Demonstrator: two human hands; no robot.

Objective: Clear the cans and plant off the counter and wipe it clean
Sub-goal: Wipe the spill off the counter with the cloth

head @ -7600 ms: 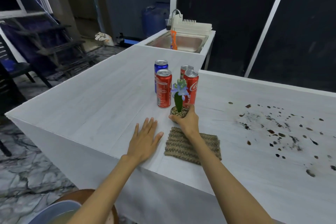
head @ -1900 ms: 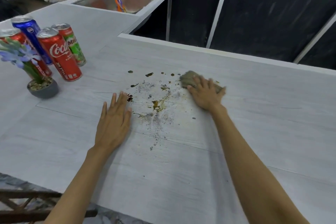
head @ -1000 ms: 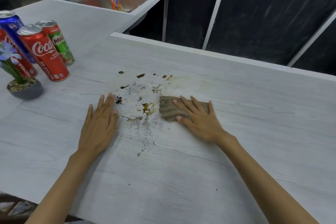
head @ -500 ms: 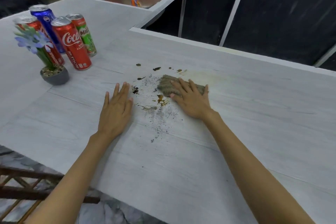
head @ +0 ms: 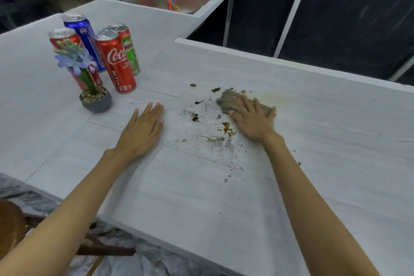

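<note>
Pressing the cloth (head: 226, 99) onto the counter (head: 224, 197) with the right hand (head: 253, 123), fingers straight. Resting the left hand (head: 142, 134) flat and empty beside the stains (head: 195, 117). Leaving cans (head: 121, 67) and plant (head: 95, 98) standing together further left.

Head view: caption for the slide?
Right hand presses a cloth over the spill while left hand rests flat on the counter.
</note>
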